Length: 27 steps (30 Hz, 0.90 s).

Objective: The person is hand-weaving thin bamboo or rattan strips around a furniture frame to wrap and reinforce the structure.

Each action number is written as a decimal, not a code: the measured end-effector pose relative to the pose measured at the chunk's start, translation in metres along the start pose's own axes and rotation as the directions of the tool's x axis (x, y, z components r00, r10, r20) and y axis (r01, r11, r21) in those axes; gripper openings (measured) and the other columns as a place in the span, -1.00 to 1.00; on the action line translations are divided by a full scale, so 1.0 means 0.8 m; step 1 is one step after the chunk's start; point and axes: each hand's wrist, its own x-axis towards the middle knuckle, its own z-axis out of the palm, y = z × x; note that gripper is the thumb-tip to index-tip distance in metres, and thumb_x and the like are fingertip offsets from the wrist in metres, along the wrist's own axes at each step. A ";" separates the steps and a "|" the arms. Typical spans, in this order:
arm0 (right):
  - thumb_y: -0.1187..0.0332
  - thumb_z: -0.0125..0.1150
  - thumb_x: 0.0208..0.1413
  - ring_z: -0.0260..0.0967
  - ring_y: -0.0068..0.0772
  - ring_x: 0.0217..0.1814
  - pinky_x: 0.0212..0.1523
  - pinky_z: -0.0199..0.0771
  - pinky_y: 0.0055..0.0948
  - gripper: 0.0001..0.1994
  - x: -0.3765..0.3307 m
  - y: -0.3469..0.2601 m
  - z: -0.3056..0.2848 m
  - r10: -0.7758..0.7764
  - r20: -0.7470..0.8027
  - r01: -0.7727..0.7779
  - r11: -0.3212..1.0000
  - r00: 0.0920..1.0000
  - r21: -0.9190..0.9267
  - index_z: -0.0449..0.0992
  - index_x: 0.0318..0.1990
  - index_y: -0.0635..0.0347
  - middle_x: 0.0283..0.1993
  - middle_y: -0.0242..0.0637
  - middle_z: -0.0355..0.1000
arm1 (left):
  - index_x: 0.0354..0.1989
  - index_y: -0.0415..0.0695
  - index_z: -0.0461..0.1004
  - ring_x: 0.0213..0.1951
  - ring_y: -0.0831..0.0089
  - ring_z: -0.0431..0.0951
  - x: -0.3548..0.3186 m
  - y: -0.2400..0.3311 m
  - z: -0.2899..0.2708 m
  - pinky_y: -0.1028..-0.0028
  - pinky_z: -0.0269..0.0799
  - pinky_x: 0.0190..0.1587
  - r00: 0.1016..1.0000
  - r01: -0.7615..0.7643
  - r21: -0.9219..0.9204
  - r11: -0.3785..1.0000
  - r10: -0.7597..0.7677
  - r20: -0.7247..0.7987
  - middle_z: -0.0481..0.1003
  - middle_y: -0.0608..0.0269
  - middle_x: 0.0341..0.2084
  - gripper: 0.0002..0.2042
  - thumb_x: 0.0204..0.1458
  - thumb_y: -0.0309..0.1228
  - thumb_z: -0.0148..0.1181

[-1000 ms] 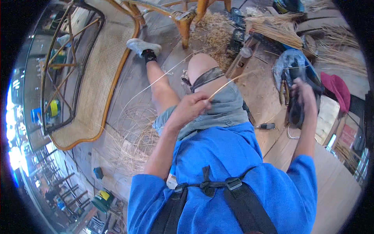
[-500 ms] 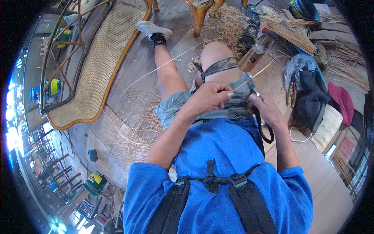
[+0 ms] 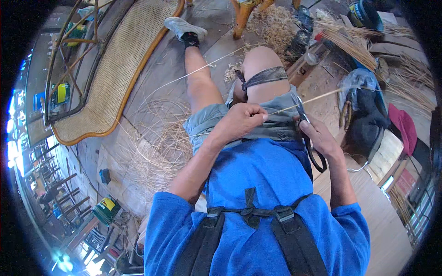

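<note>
My left hand (image 3: 241,120) is closed, thumb against fingers, on a thin pale cane strip (image 3: 322,95). The strip runs out to the right over my lap, past the blades of the scissors (image 3: 300,109). Those scissors are in my right hand (image 3: 320,137), their metal blades pointing up and away from me, with a black handle loop hanging below the fingers. I cannot tell whether the blades touch the strip. A dark cloth band (image 3: 267,77) is tied round my bent right leg, just beyond the hands.
A loose tangle of cane strands (image 3: 159,145) lies on the floor at my left. Beyond it is a woven cane panel (image 3: 119,60) with a wooden rim. Shavings (image 3: 271,25) lie ahead. Cane bundles (image 3: 350,46), a red cap (image 3: 402,129) and a black bag-like item (image 3: 366,122) are at the right.
The cane strip now reaches farther right and lies flatter, where it slanted up before. The scissors' blades have come into clearer view; both hands keep their hold.
</note>
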 end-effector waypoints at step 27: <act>0.12 0.00 0.08 0.22 -0.62 -0.56 -0.47 0.23 -0.60 -0.65 0.033 -0.034 0.007 -0.377 -0.016 0.318 0.803 0.926 -0.504 0.39 -0.16 0.24 -0.57 -0.38 0.27 | -0.24 -0.18 0.48 -0.59 0.71 0.25 -0.039 -0.008 -0.035 0.67 0.21 -0.51 0.955 -0.078 -0.187 0.979 0.020 -0.297 0.34 0.50 -0.61 -0.76 0.06 -0.27 0.03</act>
